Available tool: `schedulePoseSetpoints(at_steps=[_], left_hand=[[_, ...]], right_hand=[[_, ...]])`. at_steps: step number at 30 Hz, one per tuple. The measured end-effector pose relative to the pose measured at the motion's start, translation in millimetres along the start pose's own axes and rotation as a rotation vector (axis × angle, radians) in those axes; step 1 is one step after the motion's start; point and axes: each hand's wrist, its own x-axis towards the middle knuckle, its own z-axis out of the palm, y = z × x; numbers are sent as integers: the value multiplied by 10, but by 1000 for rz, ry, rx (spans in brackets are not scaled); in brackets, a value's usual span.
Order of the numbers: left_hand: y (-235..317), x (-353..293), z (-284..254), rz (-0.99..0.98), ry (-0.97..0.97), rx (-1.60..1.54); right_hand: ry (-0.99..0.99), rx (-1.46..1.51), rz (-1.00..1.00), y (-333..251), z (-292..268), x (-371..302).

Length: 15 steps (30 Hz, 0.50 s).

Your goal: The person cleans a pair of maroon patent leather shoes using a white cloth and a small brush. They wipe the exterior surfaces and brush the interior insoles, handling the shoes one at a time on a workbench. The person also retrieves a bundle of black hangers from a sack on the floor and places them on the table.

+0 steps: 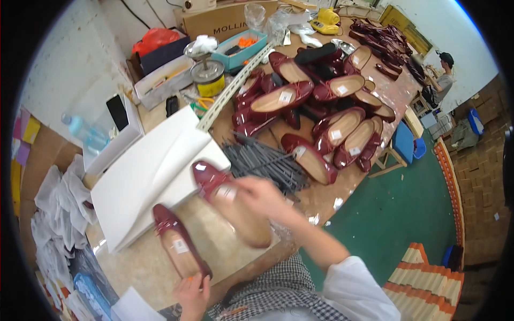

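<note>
At lower centre, the right hand point(262, 199) grips a red shoe point(242, 220) while the left hand point(191, 294) touches a second shoe point(174, 235) by its heel, grip unclear; both already show labels point(180, 246), but whether the upper-centre heap point(300, 96) is finished cannot be told.

Right forearm point(324, 243) reaches in from lower right, bare below a rolled white sleeve point(361, 291); right hand point(262, 198) farther forward, slightly blurred — fingers bent, pointing left. Left hand point(191, 294) low, near lower edge — fingers bent, pointing forward.
</note>
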Motion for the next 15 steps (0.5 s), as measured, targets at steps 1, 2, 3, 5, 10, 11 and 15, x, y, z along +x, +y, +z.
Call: schedulePoseSetpoints(at_steps=[1,2,3,5,10,11,15], left_hand=[[-101,-211,68,-42,34,23],[-198,-421,149,-84,66,47],[-311,-629,219,-128,112,80],[-578,-957,416,-154,63,81],[-795,-1173,520,-26,89,-47],[-724,-1035,497,6,129,-139],[-893,-1408,229,143,296,-78]], right_hand=[[-73,89,60,-147,318,-190],[-80,101,24,-157,603,-406],[-88,117,-29,-176,827,-529],[-127,-126,124,51,694,-694],[372,-1585,-146,843,-413,-817],[-27,-1748,360,1149,-833,-857],[-17,-1672,382,959,-1155,-841]])
